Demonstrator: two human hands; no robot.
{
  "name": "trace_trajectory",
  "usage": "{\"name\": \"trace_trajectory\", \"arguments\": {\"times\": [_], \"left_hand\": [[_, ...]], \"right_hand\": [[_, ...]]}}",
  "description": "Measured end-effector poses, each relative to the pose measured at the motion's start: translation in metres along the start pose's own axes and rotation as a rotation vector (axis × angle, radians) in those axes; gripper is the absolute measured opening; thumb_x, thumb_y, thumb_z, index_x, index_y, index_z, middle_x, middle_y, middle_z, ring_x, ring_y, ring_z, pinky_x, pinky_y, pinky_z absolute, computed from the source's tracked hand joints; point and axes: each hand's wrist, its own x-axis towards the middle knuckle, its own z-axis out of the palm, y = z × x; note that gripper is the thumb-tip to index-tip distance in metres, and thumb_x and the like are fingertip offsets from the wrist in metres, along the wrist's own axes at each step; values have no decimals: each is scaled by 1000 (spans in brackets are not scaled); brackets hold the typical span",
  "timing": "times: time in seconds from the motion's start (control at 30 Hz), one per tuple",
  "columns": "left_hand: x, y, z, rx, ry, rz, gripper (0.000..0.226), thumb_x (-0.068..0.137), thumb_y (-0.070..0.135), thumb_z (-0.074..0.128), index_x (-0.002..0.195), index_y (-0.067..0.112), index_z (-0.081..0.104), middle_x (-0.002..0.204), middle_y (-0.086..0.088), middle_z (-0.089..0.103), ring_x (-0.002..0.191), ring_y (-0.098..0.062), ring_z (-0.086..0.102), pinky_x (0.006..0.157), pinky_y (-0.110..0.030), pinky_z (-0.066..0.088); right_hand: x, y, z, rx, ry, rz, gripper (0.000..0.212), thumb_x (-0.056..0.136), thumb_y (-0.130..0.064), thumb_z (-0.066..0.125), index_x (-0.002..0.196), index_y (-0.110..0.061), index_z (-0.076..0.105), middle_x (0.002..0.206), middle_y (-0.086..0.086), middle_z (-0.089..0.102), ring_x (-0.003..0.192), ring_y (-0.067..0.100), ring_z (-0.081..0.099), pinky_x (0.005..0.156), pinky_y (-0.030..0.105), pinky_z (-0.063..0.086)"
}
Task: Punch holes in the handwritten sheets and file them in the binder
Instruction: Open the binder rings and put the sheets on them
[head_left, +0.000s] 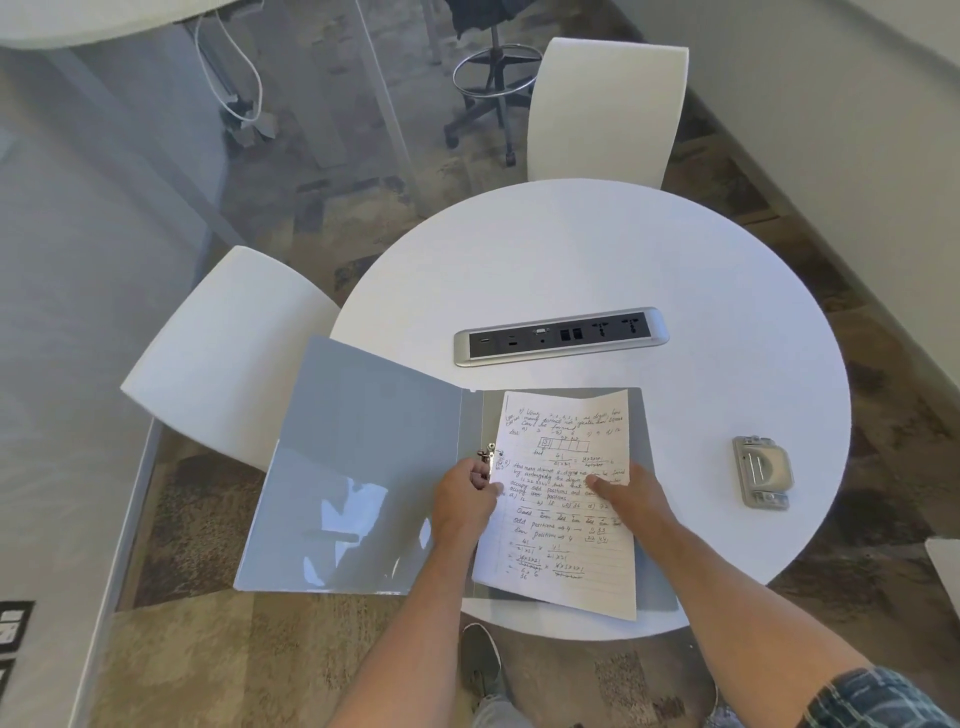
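A grey binder (363, 457) lies open at the near edge of the round white table (597, 249), its left cover hanging past the rim. A handwritten lined sheet (566, 551) rests on the binder's right half, its left edge at the metal ring clasp (488, 457). My left hand (465, 506) is at the clasp, fingers curled around it and touching the sheet's left edge. My right hand (631, 493) presses flat on the sheet's right side. A metal hole punch (762, 473) sits apart on the table, to the right.
A silver power and data socket strip (561, 336) is set into the table's middle. Two white chairs stand at the table, one on the left (223, 358) and one at the far side (605, 109). A shoe (480, 660) shows below the table edge.
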Motion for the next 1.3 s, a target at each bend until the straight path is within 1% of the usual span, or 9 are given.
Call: {"name": "trace_trajectory", "arguments": {"times": [0.1,0.17,0.4,0.57,0.73,0.9,1.0,1.13,1.3], "left_hand": [[-7,-8,-6,57,-19,-7,15,84,18,79,95,22,70,83,7,71,79,-12,68,64,-25,52],[-11,-11,-9,121,39,-2,11,83,18,79,87,25,71,79,12,70,77,-10,68,67,-25,53],[-13,-11,-13,12,-8,-63,14,78,17,83,86,23,74,80,6,73,78,-12,70,73,-30,59],[-16,-12,-9,48,-54,-14,21,80,11,81,91,24,69,81,3,72,80,-14,70,71,-26,56],[-15,-13,-8,22,-56,-8,33,77,8,84,97,24,63,81,2,72,82,-15,71,78,-34,59],[-21,-16,-6,212,-33,156,19,84,18,80,98,27,72,94,12,69,86,-11,67,77,-28,57],[-23,-19,-4,355,10,240,11,87,26,77,99,25,77,97,12,64,85,-11,67,78,-28,55],[-25,-19,2,483,21,335,21,88,28,74,109,22,76,106,7,68,92,-15,67,86,-31,53],[-25,-23,8,575,36,331,20,95,28,66,112,23,77,108,6,70,98,-19,66,89,-35,49]], "right_hand": [[1,0,-1,0,-15,-9,21,94,-12,74,111,-18,64,88,-10,70,75,6,68,54,18,49],[2,1,-2,-9,-24,-12,23,94,-12,74,115,-17,66,89,-10,71,77,7,69,55,19,50],[2,2,-2,1,-34,-11,27,94,-12,74,119,-15,67,99,0,74,80,9,71,50,15,51],[2,5,-6,49,-52,-6,32,90,-15,78,121,-13,71,103,2,79,90,22,77,72,34,61],[0,6,-9,74,-39,-25,35,88,-16,80,122,-17,71,108,2,80,93,23,78,79,38,62],[-6,4,-6,94,-36,-36,31,91,-19,78,121,-19,70,105,-2,80,84,13,79,63,25,60],[-8,5,-7,133,-59,-40,33,90,-20,79,121,-18,71,105,-1,81,90,17,79,69,30,60],[-8,6,-12,132,-76,-60,37,88,-15,79,123,-16,70,109,3,80,93,23,79,78,39,61],[-1,5,-13,-141,44,-77,30,90,-21,77,118,-18,68,107,-3,77,90,19,76,71,31,57]]}}
